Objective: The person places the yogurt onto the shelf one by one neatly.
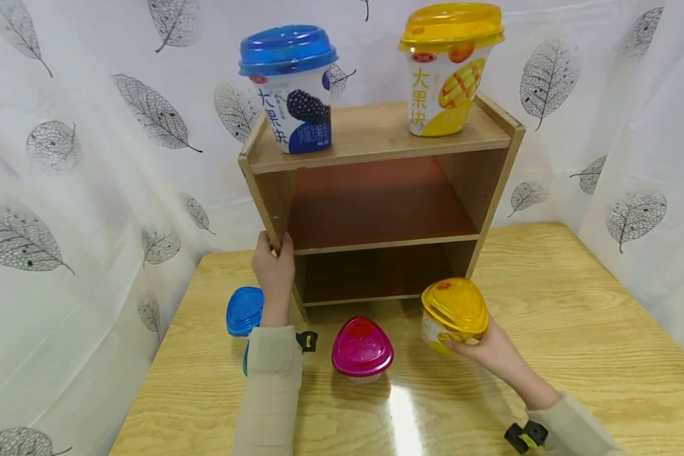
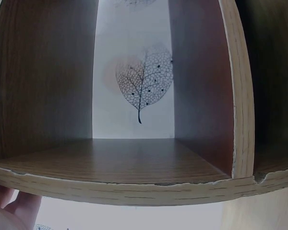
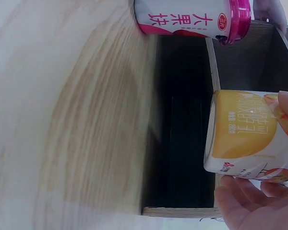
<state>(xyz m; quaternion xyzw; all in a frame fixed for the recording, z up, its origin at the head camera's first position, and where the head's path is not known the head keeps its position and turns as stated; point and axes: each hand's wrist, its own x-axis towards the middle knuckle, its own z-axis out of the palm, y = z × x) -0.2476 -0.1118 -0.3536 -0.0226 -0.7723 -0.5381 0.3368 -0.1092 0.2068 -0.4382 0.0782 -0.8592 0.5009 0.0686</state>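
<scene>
My left hand (image 1: pixel 275 272) grips the front edge of the left side panel of a small wooden shelf (image 1: pixel 370 130). In the left wrist view its fingers (image 2: pixel 26 208) show at the panel's edge. My right hand (image 1: pixel 493 348) holds a yellow-lidded yogurt cup (image 1: pixel 455 307) in front of the shelf's lower right corner. The right wrist view shows this cup (image 3: pixel 249 132) raised off the table, thumb on one side and fingers on the other. A pink-lidded yogurt cup (image 1: pixel 362 347) stands on the table between my arms.
On the shelf's top stand a blue-lidded yogurt cup (image 1: pixel 299 95) at left and another yellow-lidded one (image 1: pixel 450 73) at right. A blue-lidded cup (image 1: pixel 244 310) and a teal edge (image 1: pixel 245 360) are partly behind my left arm. Leaf-printed curtain (image 1: pixel 91 209) surrounds the wooden table (image 1: pixel 570 329).
</scene>
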